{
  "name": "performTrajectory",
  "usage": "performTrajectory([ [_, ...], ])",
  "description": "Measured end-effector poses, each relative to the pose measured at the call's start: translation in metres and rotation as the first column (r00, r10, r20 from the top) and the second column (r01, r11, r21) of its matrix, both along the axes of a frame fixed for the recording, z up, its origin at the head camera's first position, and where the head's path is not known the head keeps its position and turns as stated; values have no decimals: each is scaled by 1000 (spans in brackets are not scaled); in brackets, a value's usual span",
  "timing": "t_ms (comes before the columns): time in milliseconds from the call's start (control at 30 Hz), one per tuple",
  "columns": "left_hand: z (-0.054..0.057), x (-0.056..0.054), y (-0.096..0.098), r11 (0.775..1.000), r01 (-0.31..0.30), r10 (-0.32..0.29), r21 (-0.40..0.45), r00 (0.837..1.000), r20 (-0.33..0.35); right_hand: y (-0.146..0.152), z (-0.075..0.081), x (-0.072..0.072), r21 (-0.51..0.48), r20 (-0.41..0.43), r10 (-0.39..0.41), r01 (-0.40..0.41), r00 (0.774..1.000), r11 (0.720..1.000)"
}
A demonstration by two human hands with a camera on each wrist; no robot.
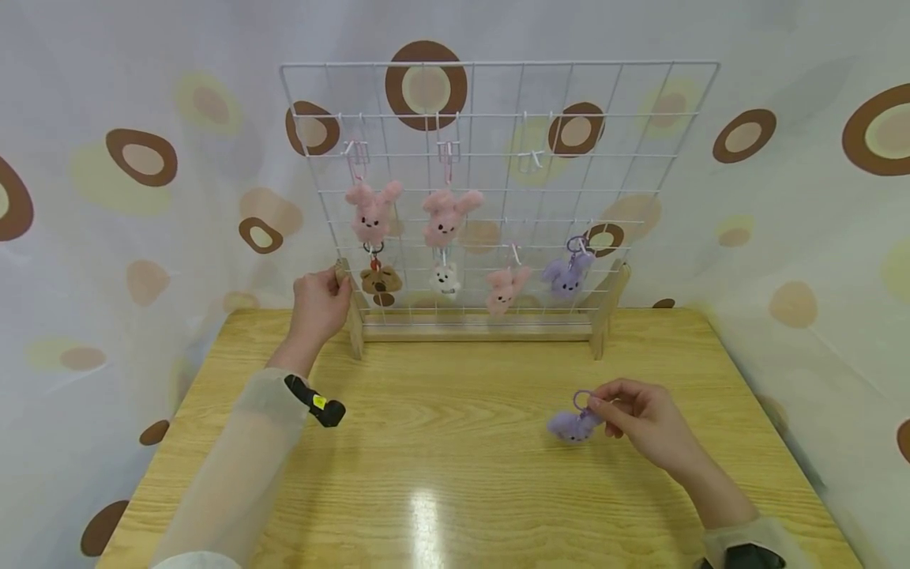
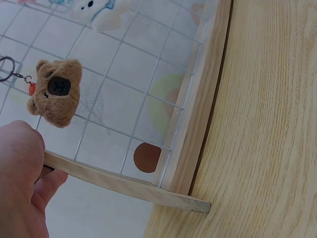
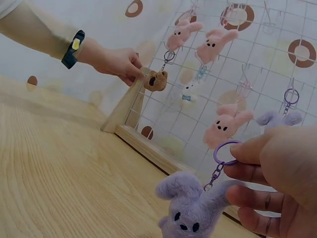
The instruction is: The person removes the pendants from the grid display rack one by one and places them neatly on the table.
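Note:
My right hand [image 1: 650, 419] pinches the purple ring of a purple plush bunny keychain [image 3: 190, 206] between thumb and fingers; the bunny hangs below the ring, above the table. At the rack's left end, my left hand [image 1: 320, 308] grips the top of the wooden side support [image 2: 124, 183]. Hooks on the white wire grid rack [image 1: 498, 63] carry two pink plush bunnies [image 1: 374, 213] in the upper row. Lower down hang a brown bear keychain [image 2: 59, 91], a white plush animal [image 1: 445, 279], a smaller pink bunny [image 1: 506, 288] and another purple bunny [image 1: 567, 275].
An upper hook [image 1: 529, 158] right of the pink bunnies carries nothing. The rack stands at the back of a wooden table [image 1: 426, 419], against a white curtain [image 1: 782, 237] with brown and yellow circles. The right wooden support [image 1: 607, 312] stands at the rack's other end.

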State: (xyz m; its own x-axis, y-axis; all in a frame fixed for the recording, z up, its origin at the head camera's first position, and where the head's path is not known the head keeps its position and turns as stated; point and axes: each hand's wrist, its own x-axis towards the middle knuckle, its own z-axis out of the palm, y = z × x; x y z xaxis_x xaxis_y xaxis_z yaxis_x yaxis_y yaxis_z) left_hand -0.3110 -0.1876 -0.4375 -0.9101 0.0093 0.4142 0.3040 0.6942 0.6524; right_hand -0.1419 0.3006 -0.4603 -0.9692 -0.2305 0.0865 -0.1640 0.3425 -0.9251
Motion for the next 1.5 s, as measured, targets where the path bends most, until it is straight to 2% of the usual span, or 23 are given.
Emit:
performTrajectory([
  [200, 3, 1, 1, 1000, 6, -6, -3, 1000, -3, 0, -10, -6, 62, -14, -12, 12, 1000, 998],
  [400, 6, 1, 3, 1000, 11, -11, -4, 1000, -5, 0, -16, -19, 131, -50, -34, 40, 998, 991],
  [933, 5, 1, 3, 1000, -4, 5, -10, 1000, 6, -2, -34, -53, 163, -35, -30, 35, 999, 986],
  [1267, 5, 2, 2, 1000, -6, 6, -15, 1000, -6, -4, -41, -70, 102, 38, -37, 33, 999, 994],
  [1500, 4, 2, 2, 1000, -4, 4, -5, 1000, 2, -4, -43, -82, 78, 142, -69, 58, 987, 995],
])
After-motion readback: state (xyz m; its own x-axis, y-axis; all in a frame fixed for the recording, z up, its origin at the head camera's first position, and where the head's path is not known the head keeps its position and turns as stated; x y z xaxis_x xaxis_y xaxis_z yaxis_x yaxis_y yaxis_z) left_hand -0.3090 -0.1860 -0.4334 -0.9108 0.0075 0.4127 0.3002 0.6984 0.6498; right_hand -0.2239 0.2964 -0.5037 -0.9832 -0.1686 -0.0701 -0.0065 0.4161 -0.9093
